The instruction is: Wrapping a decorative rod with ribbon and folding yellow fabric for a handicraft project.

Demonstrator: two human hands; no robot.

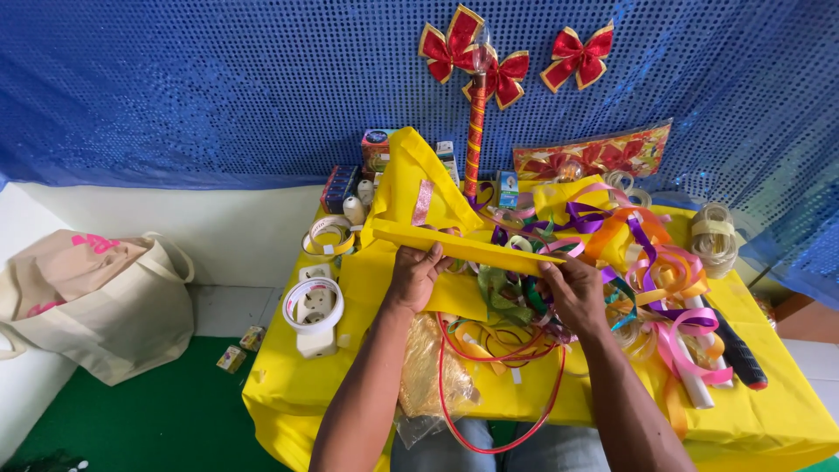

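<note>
Both hands work a fold into a large sheet of bright yellow paper (419, 188) held above the yellow-covered table (760, 411); the left hand (415, 278) pinches the folded edge closed at its left part, the right hand (572, 288) clamps the narrow tip of the same edge; the step looks like creasing, so the next move probably calls for sliding the fingers along the edge; right of the sheet a tangle of coloured ribbons (651, 271) crowds the cloth; left of it stands a white tape roll (313, 306); red plastic cord (489, 385) loops beneath.
</note>
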